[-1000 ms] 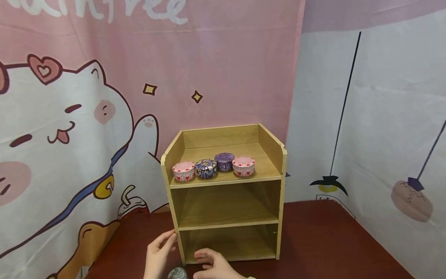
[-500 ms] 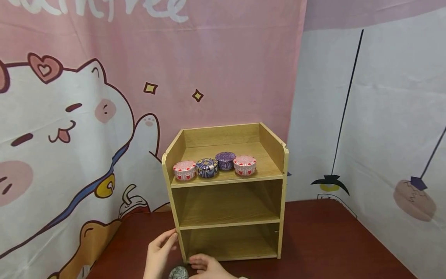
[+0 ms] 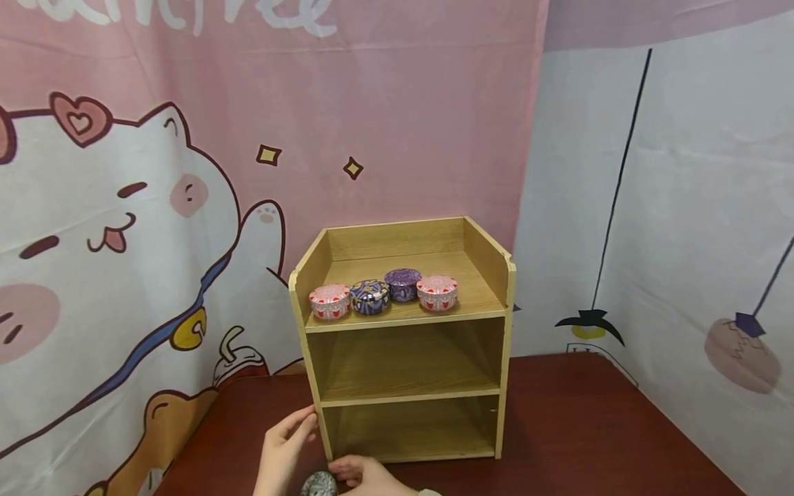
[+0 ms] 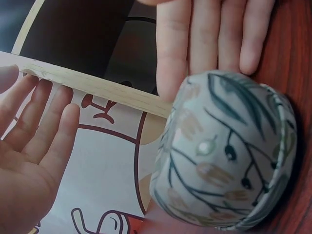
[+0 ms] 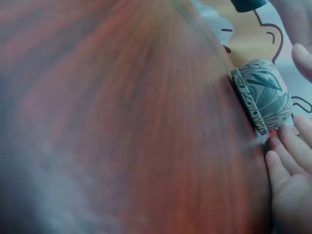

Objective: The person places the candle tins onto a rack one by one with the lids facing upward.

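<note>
A small wooden shelf unit [image 3: 409, 398] stands on the table. My left hand [image 3: 285, 441] is at its left side, straight fingers touching the side panel [image 4: 112, 92] and the thumb near the panel's front edge. Low at the unit's front left corner is my right hand [image 3: 372, 477], its fingers extended together behind a round tin [image 3: 319, 484]. This tin, in the left wrist view a pale tin [image 4: 224, 156] with green leaves, sits on the table between the hands. The right fingertips [image 5: 275, 158] are right beside it; the right thumb is largely hidden.
On the top shelf stand a pink tin [image 3: 330, 303], a blue and yellow tin [image 3: 370, 297], a purple tin [image 3: 403, 285] and a second pink tin [image 3: 438, 294]. The red-brown table [image 3: 577, 427] extends rightward. A printed curtain [image 3: 403, 103] hangs behind.
My right hand has moved left and slightly down, to the unit's lower left corner by the leaf-patterned tin. My left hand stays at the side panel. The view has shifted slightly.
</note>
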A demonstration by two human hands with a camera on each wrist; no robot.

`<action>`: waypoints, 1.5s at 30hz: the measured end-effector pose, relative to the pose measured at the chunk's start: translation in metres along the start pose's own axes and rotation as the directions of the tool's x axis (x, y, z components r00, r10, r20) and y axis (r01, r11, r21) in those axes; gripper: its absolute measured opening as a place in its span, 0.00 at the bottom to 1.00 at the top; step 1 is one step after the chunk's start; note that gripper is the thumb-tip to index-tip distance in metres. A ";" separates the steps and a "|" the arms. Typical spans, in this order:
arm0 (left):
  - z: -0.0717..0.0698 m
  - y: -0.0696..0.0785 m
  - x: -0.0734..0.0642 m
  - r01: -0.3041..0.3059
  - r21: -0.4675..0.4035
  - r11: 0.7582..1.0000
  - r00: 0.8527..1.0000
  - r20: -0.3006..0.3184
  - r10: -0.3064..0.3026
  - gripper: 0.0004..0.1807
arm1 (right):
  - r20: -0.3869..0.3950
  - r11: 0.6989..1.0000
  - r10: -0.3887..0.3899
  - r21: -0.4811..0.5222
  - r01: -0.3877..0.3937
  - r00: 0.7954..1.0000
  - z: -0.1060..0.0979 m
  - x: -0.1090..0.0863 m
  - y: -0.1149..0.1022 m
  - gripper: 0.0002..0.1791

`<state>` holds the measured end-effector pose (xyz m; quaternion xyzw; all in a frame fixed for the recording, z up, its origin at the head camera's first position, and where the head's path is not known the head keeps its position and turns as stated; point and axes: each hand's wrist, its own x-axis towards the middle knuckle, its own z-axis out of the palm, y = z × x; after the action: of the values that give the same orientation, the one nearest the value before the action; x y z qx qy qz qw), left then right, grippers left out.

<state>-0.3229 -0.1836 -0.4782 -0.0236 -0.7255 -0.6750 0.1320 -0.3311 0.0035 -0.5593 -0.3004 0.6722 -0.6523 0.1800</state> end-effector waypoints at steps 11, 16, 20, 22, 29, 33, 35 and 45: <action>-0.002 -0.001 -0.001 -0.013 -0.002 1.000 1.000 0.009 0.013 0.19 | 0.097 0.999 0.024 -0.039 -0.020 0.995 0.005 0.010 -0.003 0.31; 0.000 -0.004 -0.002 -0.054 0.008 0.999 0.999 0.001 0.054 0.17 | 0.099 0.994 0.013 -0.107 -0.002 0.995 0.008 0.014 -0.001 0.29; 0.003 -0.005 -0.002 -0.041 0.022 0.999 0.999 -0.024 0.042 0.17 | 0.073 0.990 -0.001 -0.142 0.011 0.997 0.011 0.015 0.001 0.26; 0.005 -0.004 -0.002 -0.018 0.026 0.999 0.999 -0.041 0.019 0.18 | 0.054 0.988 -0.014 -0.154 0.022 0.998 0.011 0.014 0.000 0.25; 0.010 -0.004 -0.001 0.006 0.023 1.000 0.995 -0.098 -0.003 0.17 | 0.043 0.985 -0.018 -0.171 0.025 0.999 0.012 0.012 -0.002 0.23; 0.010 -0.006 -0.001 -0.027 0.030 0.999 0.992 -0.126 0.031 0.16 | 0.054 0.986 -0.015 -0.167 0.024 0.998 0.008 0.008 -0.003 0.23; 0.011 -0.007 -0.001 -0.046 0.038 0.998 0.989 -0.135 0.051 0.15 | 0.056 0.987 -0.015 -0.157 0.023 0.998 0.006 0.005 -0.004 0.23; 0.010 -0.006 0.000 -0.092 0.046 0.995 0.979 -0.179 0.099 0.12 | 0.088 0.996 0.040 -0.085 -0.033 0.995 -0.007 -0.008 -0.008 0.24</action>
<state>-0.3256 -0.1740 -0.4845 0.0055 -0.7212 -0.6535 0.2298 -0.3282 0.0138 -0.5520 -0.3243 0.6953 -0.6063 0.2093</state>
